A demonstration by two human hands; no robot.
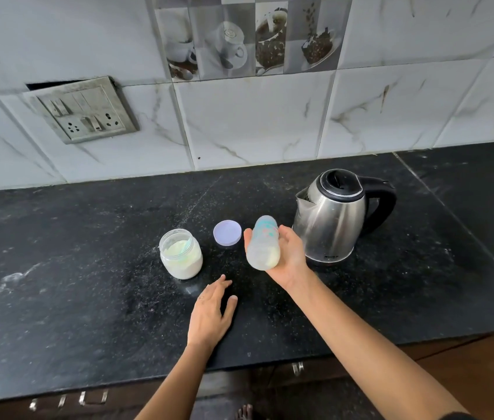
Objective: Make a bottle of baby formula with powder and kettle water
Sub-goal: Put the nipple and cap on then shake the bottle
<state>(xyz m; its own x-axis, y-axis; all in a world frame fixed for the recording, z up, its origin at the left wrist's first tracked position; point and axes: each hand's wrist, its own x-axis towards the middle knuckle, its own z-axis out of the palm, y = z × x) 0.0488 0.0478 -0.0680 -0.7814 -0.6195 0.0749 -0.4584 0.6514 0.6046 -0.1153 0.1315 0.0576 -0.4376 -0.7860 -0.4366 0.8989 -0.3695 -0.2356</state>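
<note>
Translucent plastic with faint teal markings, the baby bottle (262, 244) lies in the right hand (289, 257), lifted above the black stone countertop (88, 268) near its middle. That hand is turned palm up. Its fingertips (247, 236) curl round the bottle's left side and the thumb wraps over the right, so the bottle is firmly gripped. The forearm reaches in from 5 o'clock, with the wrist bent back slightly.

The bottle's long axis runs close to 12 to 6 o'clock, leaning a touch toward 1 o'clock at the far end. A pale, milky fill gathers at the near end, toward 6 o'clock. The far end is rounded, but motion blur keeps me from telling which end is the top.

Just beside the bottle at 9 o'clock, a round lilac lid (227, 232) lies flat on the stone. Further out the same way stands an open jar (181, 256) of pale powder, upright. At 2 o'clock, near the thumb, a steel kettle (332, 219) sits with its black lid down, spout toward 9 o'clock and handle toward 3.

At 7 o'clock from the bottle, the left hand (212, 313) rests palm down on the counter, fingers straight and slightly spread, holding nothing, with a ring on one finger.

Marbled wall tiles rise behind, with a switch plate (83, 109) at 10 o'clock.
</note>
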